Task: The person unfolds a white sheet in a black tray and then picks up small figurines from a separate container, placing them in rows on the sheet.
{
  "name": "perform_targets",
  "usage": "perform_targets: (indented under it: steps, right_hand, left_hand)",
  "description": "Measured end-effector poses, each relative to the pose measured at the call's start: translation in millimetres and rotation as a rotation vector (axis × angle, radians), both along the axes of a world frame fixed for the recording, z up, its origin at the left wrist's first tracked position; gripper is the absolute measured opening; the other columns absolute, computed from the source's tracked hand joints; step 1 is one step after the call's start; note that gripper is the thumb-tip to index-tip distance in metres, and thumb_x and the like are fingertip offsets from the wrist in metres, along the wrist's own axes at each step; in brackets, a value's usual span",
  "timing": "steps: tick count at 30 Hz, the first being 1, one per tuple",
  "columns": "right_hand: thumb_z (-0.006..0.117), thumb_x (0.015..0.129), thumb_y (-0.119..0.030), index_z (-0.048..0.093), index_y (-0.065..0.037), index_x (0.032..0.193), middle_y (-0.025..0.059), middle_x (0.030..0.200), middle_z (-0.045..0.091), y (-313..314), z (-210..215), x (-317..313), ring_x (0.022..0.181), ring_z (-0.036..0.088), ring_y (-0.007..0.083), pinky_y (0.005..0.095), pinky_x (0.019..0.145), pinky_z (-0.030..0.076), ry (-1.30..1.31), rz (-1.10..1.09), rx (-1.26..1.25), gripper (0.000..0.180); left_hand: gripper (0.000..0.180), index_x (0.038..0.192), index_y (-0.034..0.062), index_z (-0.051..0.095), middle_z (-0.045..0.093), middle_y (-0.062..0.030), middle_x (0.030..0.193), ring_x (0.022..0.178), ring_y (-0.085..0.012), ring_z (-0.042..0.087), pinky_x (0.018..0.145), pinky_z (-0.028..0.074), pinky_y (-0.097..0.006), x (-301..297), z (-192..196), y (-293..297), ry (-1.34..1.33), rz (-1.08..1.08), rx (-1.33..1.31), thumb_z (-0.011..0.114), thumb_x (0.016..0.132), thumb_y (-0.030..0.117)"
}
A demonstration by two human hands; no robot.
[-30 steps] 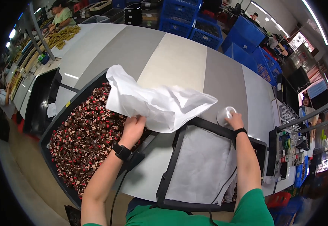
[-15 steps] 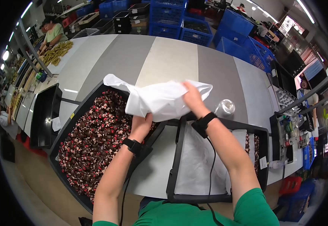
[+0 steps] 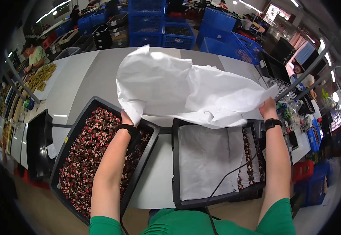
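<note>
A large, crumpled white sheet (image 3: 158, 84) is spread in the air over the far ends of two black trays. My left hand (image 3: 126, 118) grips its left lower corner, with the fingers partly hidden by the sheet. At the right end, my right hand (image 3: 268, 108) pinches the other corner. Below my left arm lies the left tray (image 3: 149, 147), full of dark brown round pieces (image 3: 94, 156) mixed with pink and red bits. The right tray (image 3: 175, 164) is lined with a white sheet (image 3: 204, 164); strips of similar dark pieces (image 3: 249, 156) show along its right side.
A smaller black tray (image 3: 39, 156) stands at the left. Blue crates (image 3: 145, 23) are stacked beyond the table (image 3: 76, 78). Bottles and small items (image 3: 294, 113) crowd the right side. A co-worker (image 3: 36, 56) sits by a greenish-yellow pile (image 3: 42, 77). A black cable crosses the right tray.
The bunched white sheet has been opened out wide. My right hand has moved far to the right with its corner, and my left hand has shifted left. The view has turned somewhat.
</note>
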State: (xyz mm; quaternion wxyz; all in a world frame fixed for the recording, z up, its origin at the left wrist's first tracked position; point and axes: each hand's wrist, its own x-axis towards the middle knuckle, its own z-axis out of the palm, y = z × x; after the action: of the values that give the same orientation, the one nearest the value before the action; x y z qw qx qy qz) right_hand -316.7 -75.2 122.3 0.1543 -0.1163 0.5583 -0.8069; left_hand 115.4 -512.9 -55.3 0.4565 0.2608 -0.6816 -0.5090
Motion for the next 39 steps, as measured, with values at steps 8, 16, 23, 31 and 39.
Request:
perform_targets:
  steps: [8,16,23,31,39]
  right_hand:
    - [0.043,0.1,-0.022,0.052,0.001,0.128,0.0138,0.126,0.059,219.5,23.8,13.3,0.112,0.061,0.0275,0.0392,0.093,0.051,-0.056,-0.349,0.006,0.037]
    - [0.051,0.099,-0.027,0.057,-0.004,0.126,0.0049,0.113,0.063,305.0,107.0,37.5,0.099,0.061,0.016,0.0301,0.086,0.051,0.489,-0.154,0.436,0.037]
    - [0.056,0.09,-0.014,0.061,-0.003,0.112,0.0098,0.098,0.065,74.1,91.6,69.2,0.092,0.061,0.0182,0.0305,0.084,0.049,0.59,0.277,0.96,0.025]
    - [0.056,0.087,-0.014,0.06,-0.006,0.124,0.0182,0.122,0.064,-95.7,-40.8,55.6,0.112,0.061,0.0352,0.0437,0.093,0.049,0.683,0.671,1.715,0.038]
    - [0.052,0.091,-0.017,0.06,-0.008,0.125,0.0155,0.121,0.064,-93.2,-103.2,42.6,0.112,0.062,0.0314,0.0427,0.094,0.051,0.726,0.623,1.74,0.036]
  left_hand:
    - [0.043,0.116,0.0085,0.065,0.064,-0.0102,0.122,0.115,-0.0264,0.059,0.092,0.048,-0.036,-39.3,48.0,-6.3,-1.089,0.122,-0.235,0.053,0.089,0.04]
    - [0.073,0.141,0.0061,0.038,0.039,-0.0184,0.143,0.132,-0.0409,0.038,0.105,0.034,-0.057,-30.8,104.0,19.4,-0.968,0.329,-0.176,0.063,0.076,0.027]
    - [0.076,0.149,0.0223,0.034,0.035,-0.0188,0.148,0.139,-0.0414,0.027,0.106,0.023,-0.068,-33.2,107.0,129.2,-0.873,-0.22,-0.649,0.066,0.082,0.041]
    - [0.086,0.151,0.0236,0.031,0.04,-0.0228,0.146,0.136,-0.0378,0.039,0.11,0.032,-0.052,-91.3,85.1,85.6,-1.25,-0.63,-0.189,0.058,0.08,0.064]
    - [0.098,0.153,0.0179,0.026,0.047,-0.0205,0.143,0.133,-0.0337,0.045,0.108,0.037,-0.043,-146.9,74.7,73.3,-1.432,-0.627,-0.025,0.061,0.076,0.067]
